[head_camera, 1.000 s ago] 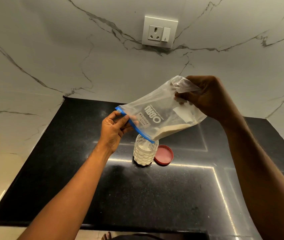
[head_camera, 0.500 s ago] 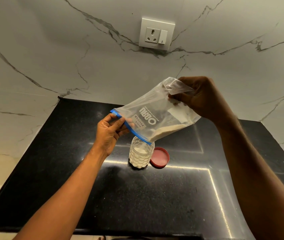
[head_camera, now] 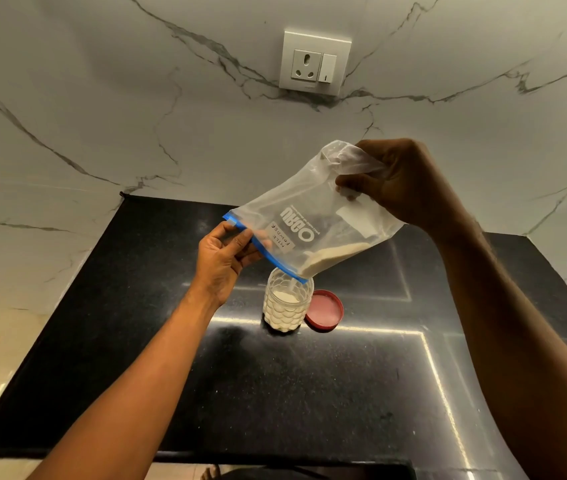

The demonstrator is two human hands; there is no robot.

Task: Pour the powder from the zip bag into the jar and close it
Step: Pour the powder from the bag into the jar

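A clear zip bag (head_camera: pixel 313 216) with a blue zip strip hangs tilted, mouth down, over a clear dimpled jar (head_camera: pixel 287 304) on the black counter. Pale powder (head_camera: pixel 334 258) lies in the bag's lower corner and a thin stream falls into the jar, which holds white powder. My left hand (head_camera: pixel 225 258) pinches the blue zip edge at the bag's left. My right hand (head_camera: pixel 403 181) grips the bag's bunched bottom, raised high. The red lid (head_camera: pixel 324 310) lies upside down on the counter, touching the jar's right side.
The black counter (head_camera: pixel 206 375) runs from the marble wall to a front edge near me. A white socket and switch plate (head_camera: pixel 315 62) sits on the wall above. Marble surfaces flank the counter on both sides.
The bag stays tilted over the jar and its powder pile has shrunk a little. Both hands keep their grips; the view has shifted slightly.
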